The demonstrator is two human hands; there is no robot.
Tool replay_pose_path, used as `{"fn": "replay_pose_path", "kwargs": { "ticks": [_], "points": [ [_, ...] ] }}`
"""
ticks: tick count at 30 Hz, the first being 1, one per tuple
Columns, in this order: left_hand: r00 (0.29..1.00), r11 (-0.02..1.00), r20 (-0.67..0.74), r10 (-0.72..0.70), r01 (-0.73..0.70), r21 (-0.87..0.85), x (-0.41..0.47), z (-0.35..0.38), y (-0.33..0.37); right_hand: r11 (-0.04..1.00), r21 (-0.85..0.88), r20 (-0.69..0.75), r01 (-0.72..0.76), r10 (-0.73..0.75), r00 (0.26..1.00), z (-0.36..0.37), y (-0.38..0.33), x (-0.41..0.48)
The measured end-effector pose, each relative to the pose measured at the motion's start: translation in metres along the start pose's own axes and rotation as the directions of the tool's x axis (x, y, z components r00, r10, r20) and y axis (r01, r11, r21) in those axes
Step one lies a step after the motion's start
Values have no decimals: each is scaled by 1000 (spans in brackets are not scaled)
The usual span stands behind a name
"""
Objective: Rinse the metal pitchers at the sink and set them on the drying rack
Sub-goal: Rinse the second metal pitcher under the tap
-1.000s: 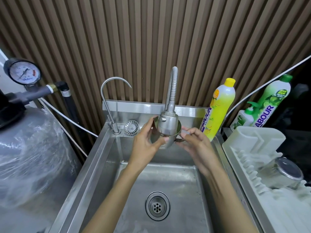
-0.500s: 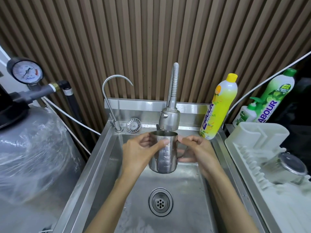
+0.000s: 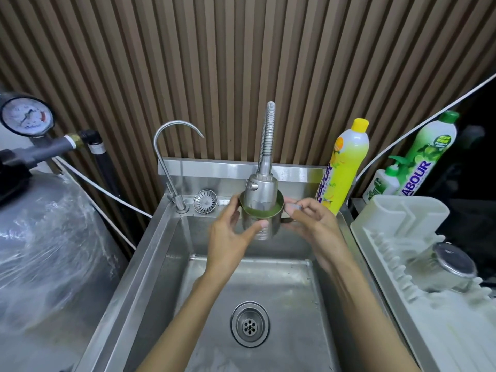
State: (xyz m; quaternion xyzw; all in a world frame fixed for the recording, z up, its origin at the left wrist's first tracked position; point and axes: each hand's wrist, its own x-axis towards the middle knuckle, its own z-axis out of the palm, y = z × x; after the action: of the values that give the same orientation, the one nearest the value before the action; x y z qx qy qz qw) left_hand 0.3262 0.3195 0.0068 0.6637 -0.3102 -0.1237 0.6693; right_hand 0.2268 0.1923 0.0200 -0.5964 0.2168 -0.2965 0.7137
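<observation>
A steel pitcher (image 3: pixel 264 224) is held upright over the sink (image 3: pixel 284 288), raised so the flexible faucet's spray head (image 3: pixel 261 190) sits inside its rim. My left hand (image 3: pixel 230 234) wraps the pitcher's left side, thumb across the front. My right hand (image 3: pixel 312 224) grips the handle side on the right. A second metal pitcher (image 3: pixel 445 267) lies upside down on the white drying rack (image 3: pixel 397 229) at the right.
A thin gooseneck tap (image 3: pixel 167 157) and a loose strainer (image 3: pixel 205 201) stand at the sink's back left. Yellow (image 3: pixel 346 165) and green (image 3: pixel 426 154) dish soap bottles stand behind the rack. A plastic-wrapped tank (image 3: pixel 45 248) with a pressure gauge (image 3: pixel 25 115) fills the left side.
Half a second ago the pitcher hung lower, below the spray head. Both hands have lifted it back up around the spray head, as it was a second ago.
</observation>
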Motion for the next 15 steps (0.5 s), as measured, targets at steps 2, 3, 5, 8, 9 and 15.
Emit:
{"fn": "replay_pose_path", "kwargs": {
  "ticks": [2, 3, 5, 8, 9, 15],
  "points": [
    [996, 985, -12, 92, -89, 149, 0, -6, 6, 980, 182, 80, -79, 66, 995, 4, 12, 6],
    [989, 964, -22, 145, -137, 226, -1, -10, 8, 961, 250, 113, -119, 94, 989, 6, 18, 8],
    [972, 909, -56, 229, -193, 368, -5, -18, 13, 926, 327, 157, -189, 144, 977, 12, 29, 8],
    [969, 855, -50, 243, -189, 484, -10, -30, 20, 923, 302, 182, -239, 191, 965, 18, 35, 0],
    [973, 845, -52, 224, -167, 508, -12, -32, 21, 932, 266, 174, -247, 206, 963, 19, 35, -3],
    [995, 894, -5, -101, 93, 437, -14, -37, 13, 971, -59, -46, -230, 228, 973, 16, 24, -13]
  ]
}}
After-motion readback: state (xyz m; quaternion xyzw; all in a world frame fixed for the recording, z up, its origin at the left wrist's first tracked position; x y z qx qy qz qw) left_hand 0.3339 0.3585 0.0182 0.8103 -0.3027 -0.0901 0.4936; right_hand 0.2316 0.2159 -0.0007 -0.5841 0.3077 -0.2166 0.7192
